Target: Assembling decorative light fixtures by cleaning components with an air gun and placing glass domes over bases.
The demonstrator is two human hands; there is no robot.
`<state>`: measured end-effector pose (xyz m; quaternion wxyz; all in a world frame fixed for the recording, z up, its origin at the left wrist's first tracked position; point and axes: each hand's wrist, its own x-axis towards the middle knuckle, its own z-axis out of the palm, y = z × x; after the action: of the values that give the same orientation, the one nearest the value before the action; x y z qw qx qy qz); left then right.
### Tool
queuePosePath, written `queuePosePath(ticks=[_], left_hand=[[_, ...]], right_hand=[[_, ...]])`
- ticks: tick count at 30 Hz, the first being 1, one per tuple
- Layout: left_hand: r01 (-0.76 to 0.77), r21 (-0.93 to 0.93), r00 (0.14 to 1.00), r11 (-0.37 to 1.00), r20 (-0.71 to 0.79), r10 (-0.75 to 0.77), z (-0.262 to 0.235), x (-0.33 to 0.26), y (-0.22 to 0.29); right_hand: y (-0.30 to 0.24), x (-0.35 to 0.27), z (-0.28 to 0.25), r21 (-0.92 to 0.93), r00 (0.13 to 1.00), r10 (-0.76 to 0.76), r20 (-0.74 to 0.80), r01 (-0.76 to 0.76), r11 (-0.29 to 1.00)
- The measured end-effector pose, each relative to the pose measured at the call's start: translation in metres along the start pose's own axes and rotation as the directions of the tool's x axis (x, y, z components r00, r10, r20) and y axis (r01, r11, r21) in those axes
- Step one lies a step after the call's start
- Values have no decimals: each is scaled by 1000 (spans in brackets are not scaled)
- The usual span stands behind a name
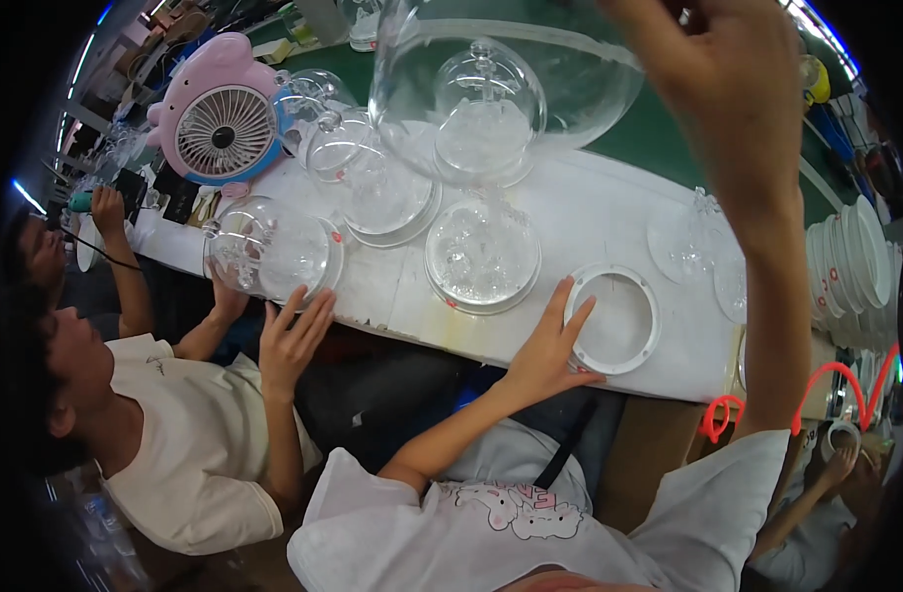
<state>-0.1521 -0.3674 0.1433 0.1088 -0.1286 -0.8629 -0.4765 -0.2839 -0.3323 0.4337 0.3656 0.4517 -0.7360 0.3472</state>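
1. At the lower middle of the frame, the left hand lies flat on the white table, fingers spread, its fingertips resting on the left rim of a white ring.
2. The ring lies flat near the table's front edge, right of centre.
3. At the upper right, the right hand is raised high, next to the rim of a large clear dome held tilted above the table; its fingers run out of the top of the frame, so I cannot tell how they grip.
4. Under the big dome stands a smaller clear dome with a knob.
5. Just left of the ring sits a round clear base with a glassy piece inside.
6. At the upper left stands a pink fan, shaped like an animal's head.
7. At the left, a co-worker's hand rests open against another clear dome lying on its side at the table edge.
8. At the right edge a stack of white plates stands in a row.
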Motion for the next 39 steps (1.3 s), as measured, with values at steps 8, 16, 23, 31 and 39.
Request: queuePosePath(ticks=[8,16,23,31,39], left_hand=[[-2,51,1000,999,-10,3,1,2,1],[-22,-11,1000,1000,-9,22,2,0,-2],[-5,-1,1000,1000,5,5,4,-1,-2],[-13,-19,1000,1000,0,13,4,0,-2],[-27,58,999,998,-38,30,4,1,-1]], right_hand=[[10,-21,41,169,843,-473,-255,521,837],[-1,-61,63,-64,948,-118,296,142,988],[-2,-82,81,-5,911,-81,405,91,996],[3,-93,91,0,908,-83,411,91,996],[3,-96,91,20,909,-57,412,54,998]])
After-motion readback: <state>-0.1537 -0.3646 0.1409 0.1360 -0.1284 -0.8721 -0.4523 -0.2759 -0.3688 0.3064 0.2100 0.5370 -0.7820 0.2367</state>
